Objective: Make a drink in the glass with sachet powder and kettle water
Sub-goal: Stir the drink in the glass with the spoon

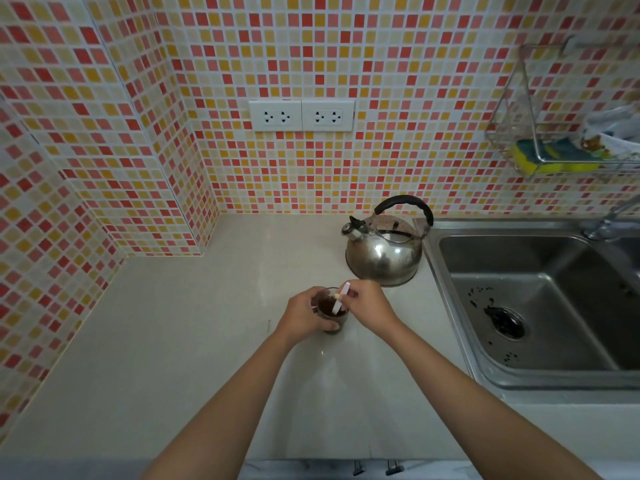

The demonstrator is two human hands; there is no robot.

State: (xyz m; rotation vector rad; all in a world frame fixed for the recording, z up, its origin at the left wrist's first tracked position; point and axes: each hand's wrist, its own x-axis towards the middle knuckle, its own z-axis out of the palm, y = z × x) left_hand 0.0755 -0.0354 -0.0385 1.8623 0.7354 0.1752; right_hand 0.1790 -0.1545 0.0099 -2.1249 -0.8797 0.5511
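Note:
A small clear glass [331, 315] holding dark brown liquid stands on the pale countertop [194, 341]. My left hand [300, 315] wraps around its left side. My right hand [369, 304] pinches a slim white sachet [341, 296] that is tilted, with its lower end dipped into the dark liquid. A steel whistling kettle [386, 247] with a black handle stands just behind the glass, spout pointing left, lid on.
A steel sink [540, 306] with dark specks near its drain lies to the right, its tap [609, 223] at the back. A wire rack [540, 147] with a sponge hangs on the mosaic wall. Two double sockets [301, 115] sit on the wall.

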